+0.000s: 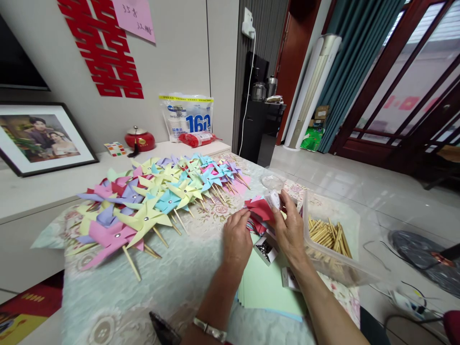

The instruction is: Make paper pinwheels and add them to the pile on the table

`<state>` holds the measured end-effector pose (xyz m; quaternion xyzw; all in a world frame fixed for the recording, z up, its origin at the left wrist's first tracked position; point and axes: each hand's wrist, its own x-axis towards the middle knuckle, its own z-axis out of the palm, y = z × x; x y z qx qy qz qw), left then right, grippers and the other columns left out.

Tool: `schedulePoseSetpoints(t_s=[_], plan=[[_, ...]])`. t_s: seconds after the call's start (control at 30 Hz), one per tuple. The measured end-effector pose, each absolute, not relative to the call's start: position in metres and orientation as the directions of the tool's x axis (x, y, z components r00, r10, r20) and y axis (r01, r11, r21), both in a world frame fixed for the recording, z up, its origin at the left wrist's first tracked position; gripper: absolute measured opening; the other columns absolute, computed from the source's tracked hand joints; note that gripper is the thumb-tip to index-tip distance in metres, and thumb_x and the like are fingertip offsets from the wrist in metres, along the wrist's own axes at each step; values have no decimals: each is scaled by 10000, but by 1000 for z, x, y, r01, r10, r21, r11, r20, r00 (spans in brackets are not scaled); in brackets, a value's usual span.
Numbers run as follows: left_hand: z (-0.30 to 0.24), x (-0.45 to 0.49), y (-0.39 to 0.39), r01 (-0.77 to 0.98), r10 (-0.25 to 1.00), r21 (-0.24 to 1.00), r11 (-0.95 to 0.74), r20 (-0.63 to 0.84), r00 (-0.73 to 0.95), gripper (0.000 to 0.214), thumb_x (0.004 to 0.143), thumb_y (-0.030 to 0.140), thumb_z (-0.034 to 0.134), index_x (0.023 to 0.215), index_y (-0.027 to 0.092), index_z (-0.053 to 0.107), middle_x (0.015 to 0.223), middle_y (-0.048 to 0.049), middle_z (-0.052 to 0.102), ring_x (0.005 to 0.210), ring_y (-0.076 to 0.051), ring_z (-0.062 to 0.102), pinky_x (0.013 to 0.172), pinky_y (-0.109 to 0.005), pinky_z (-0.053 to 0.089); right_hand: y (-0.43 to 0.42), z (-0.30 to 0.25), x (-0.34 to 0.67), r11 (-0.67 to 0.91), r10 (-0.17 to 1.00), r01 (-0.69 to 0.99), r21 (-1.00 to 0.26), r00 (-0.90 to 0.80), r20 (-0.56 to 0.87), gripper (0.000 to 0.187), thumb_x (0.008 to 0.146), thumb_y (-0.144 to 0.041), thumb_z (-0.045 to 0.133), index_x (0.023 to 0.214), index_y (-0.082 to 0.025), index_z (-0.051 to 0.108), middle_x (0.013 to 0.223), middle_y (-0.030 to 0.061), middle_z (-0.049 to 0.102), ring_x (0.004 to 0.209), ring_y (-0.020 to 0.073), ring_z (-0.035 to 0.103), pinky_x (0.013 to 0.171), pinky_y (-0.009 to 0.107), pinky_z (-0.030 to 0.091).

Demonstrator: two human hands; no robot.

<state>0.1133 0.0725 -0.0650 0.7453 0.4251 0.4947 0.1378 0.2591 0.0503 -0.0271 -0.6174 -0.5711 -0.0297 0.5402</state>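
My right hand [290, 229] is closed on a small white box [273, 199] with print on it, held between thumb and fingers. My left hand [237, 239] has its fingers bent together at the edge of a piece of red paper [259, 209], which it grips. Below the hands, an open small box of metal pins [265, 249] rests on a stack of light green paper sheets [268, 290]. Another small white box [289, 279] lies partly under my right forearm. Many finished paper pinwheels [145, 218] on sticks are spread to the left.
A clear plastic bin [323, 256] of wooden sticks [328, 235] stands at the right. A round transparent lid [272, 182] lies behind the hands. A dark pointed object [163, 328] is at the cloth's near edge. A framed photo [43, 139] and a red pot [140, 140] stand on the cabinet.
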Motion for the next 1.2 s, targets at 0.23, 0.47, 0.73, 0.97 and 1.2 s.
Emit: schedulePoseSetpoints(t_s=[0.23, 0.47, 0.73, 0.97, 1.2], plan=[[-71, 107, 81, 385, 795, 758, -527, 600, -93, 502, 773, -19, 426, 1163, 151, 692, 1212, -120, 688, 1164, -221, 630, 1060, -397, 490, 55, -33, 265, 167, 669, 816, -554, 319, 672, 475, 957, -305, 459, 1404, -152, 505, 1307, 192, 641, 1189, 320, 595, 994, 538, 473], [-74, 97, 88, 184, 810, 866, -465, 500, -307, 422, 787, 59, 495, 1116, 195, 722, 1207, -85, 697, 1168, -203, 637, 1065, -376, 488, 62, -46, 274, 68, 829, 903, -425, 186, 527, 382, 866, -180, 489, 1223, -137, 616, 1115, 175, 711, 1014, 299, 640, 885, 448, 502], [-54, 84, 80, -48, 859, 893, -447, 414, -303, 379, 803, 152, 556, 1140, 168, 729, 1247, -94, 691, 1190, -235, 629, 1054, -391, 489, 57, -32, 263, 100, 835, 898, -428, 158, 527, 332, 949, -255, 455, 1188, -133, 650, 1215, 191, 683, 1109, 328, 592, 961, 507, 456], [-19, 65, 53, -101, 876, 878, -467, 445, -184, 320, 868, 234, 571, 1142, 203, 734, 1255, -74, 703, 1217, -243, 610, 1065, -402, 468, 31, 7, 246, 332, 847, 567, -754, 172, 503, 388, 989, -429, 465, 1220, -190, 665, 1171, 126, 712, 1078, 275, 661, 972, 450, 493], [-24, 39, 16, -143, 909, 899, -414, 399, -123, 310, 898, 244, 595, 1175, 212, 732, 1211, -84, 716, 1150, -255, 640, 1002, -384, 502, 11, 11, 217, 78, 995, -200, -977, -47, 89, 648, 895, -558, 612, 1421, -192, 518, 891, 58, 737, 757, 217, 696, 687, 355, 561]])
